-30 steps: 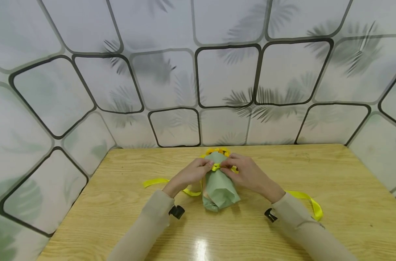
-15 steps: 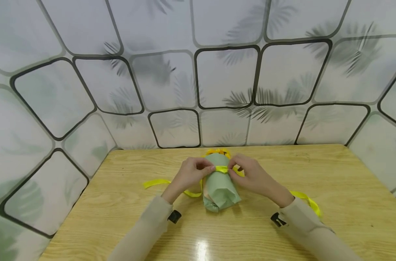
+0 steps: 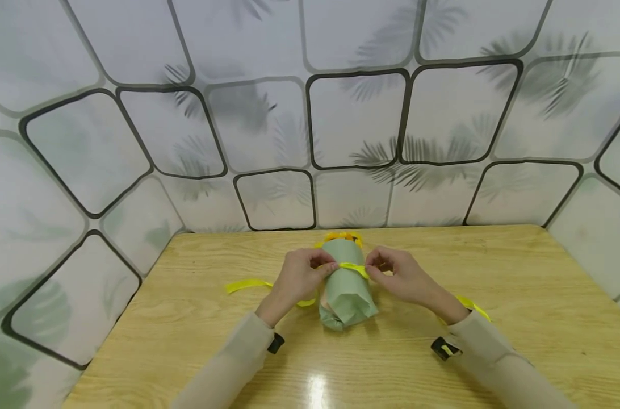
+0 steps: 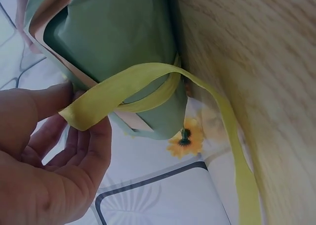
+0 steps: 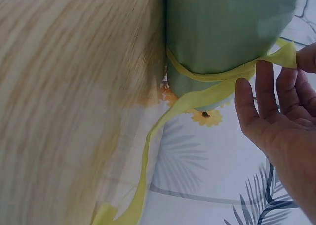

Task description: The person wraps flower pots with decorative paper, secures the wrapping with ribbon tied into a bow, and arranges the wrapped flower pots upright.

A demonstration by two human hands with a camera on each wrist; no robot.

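Note:
A bouquet wrapped in green paper [image 3: 347, 289] lies on the table, its yellow flowers [image 3: 343, 235] peeking out at the far end. Yellow ribbon [image 3: 352, 267] runs across the wrap between both hands. My left hand [image 3: 294, 281] pinches the ribbon at the wrap's left side; the left wrist view shows thumb and fingers holding the yellow band [image 4: 103, 102]. On the other side, my right hand [image 3: 404, 277] pinches another part of it. From the right wrist camera, the ribbon [image 5: 217, 76] circles the paper and a long tail hangs down past a sunflower [image 5: 206, 117].
One loose ribbon tail [image 3: 248, 285] stretches left over the wooden table [image 3: 213, 335]; another [image 3: 473, 307] shows beyond the right forearm. A patterned cloth wall [image 3: 356, 122] stands behind the table's back edge. Black buckles hang under both sleeves.
My right hand has moved right and slightly toward me, drawing out more ribbon across the wrap. The left hand keeps its pinch near the same place. The right ribbon tail shows less.

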